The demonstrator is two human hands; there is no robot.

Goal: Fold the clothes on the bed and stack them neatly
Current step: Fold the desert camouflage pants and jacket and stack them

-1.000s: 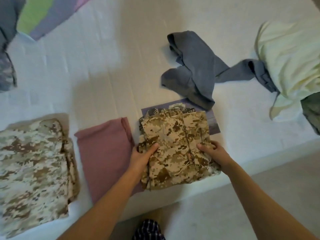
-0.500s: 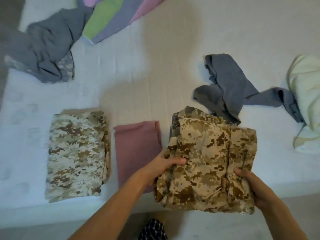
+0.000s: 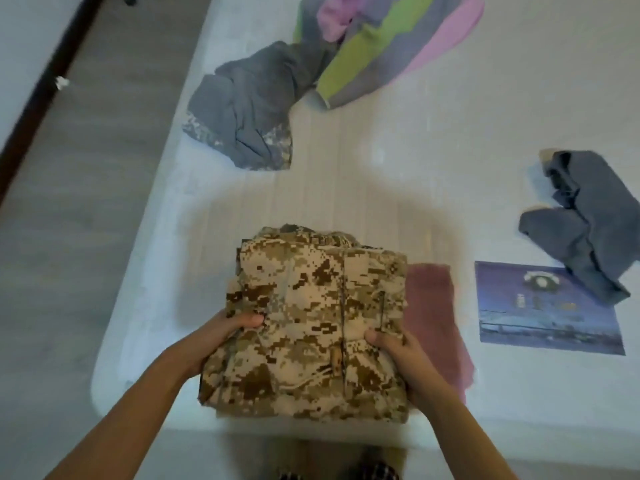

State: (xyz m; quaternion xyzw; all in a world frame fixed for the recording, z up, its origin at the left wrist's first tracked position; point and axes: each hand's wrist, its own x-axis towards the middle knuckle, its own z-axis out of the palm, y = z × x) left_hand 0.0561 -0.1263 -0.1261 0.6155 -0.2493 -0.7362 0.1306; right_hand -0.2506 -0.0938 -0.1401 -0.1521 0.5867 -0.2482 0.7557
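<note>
Tan camouflage cloth, a folded garment [image 3: 311,306], is at the near edge of the bed [image 3: 381,168], by its left corner. The left hand [image 3: 221,336] and the right hand [image 3: 401,355] grip its sides.

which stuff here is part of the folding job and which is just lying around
Job: folded tan camouflage garment, held by left hand and right hand; folded dusty-pink cloth; right crumpled grey garment; far crumpled grey-and-camouflage garment; striped green, pink and grey cloth.
Lying about: flat blue printed sheet; small white floor scrap.
</note>
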